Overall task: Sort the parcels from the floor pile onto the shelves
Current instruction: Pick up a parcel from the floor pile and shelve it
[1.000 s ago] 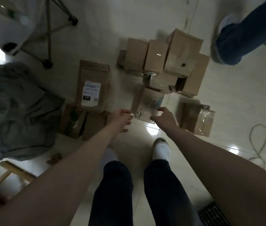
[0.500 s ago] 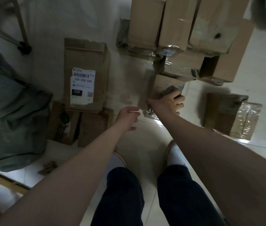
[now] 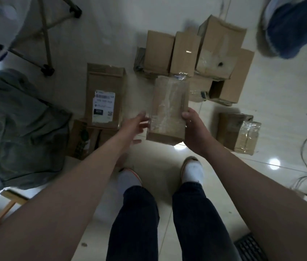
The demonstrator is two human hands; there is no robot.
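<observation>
Right hand point(image 3: 194, 129) gripping a taped brown parcel point(image 3: 168, 110) by its right edge, thumb on top, fingers hidden underneath; parcel held off the floor, above the person's feet. Left hand point(image 3: 133, 127) open, fingers spread, just beside the parcel's left edge; contact unclear through blur. Beyond the held parcel: cluster of cardboard boxes point(image 3: 190, 53) on the tiled floor point(image 3: 281, 110). To the left, a labelled box point(image 3: 104, 95) lying on smaller boxes. To the right, one tape-wrapped box point(image 3: 237, 132) apart. Grey cloth point(image 3: 17, 125) heaped far left
</observation>
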